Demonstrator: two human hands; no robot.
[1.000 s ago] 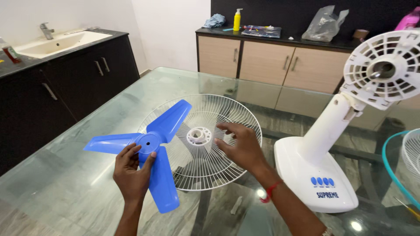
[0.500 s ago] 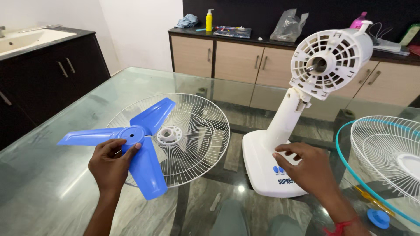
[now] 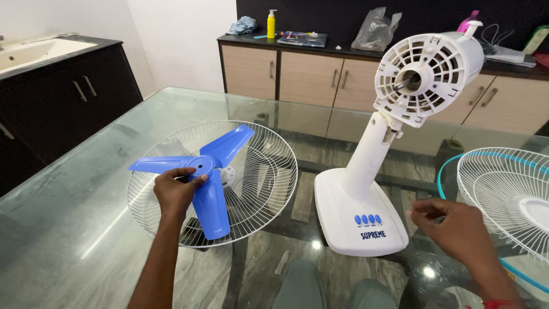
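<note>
Since the earlier frame, the blue fan blade [image 3: 206, 180] was carried rightward, over the white wire guard [image 3: 263, 166] lying flat on the glass desk [image 3: 86, 229]. The left hand [image 3: 174, 191] was closed around the blade's hub, fingers curled on it. The right hand [image 3: 452, 229] was drawn back from the white fan stand [image 3: 360, 212], loosely half-open, holding nothing. A second guard with a teal rim [image 3: 509, 194] lay at the right.
</note>
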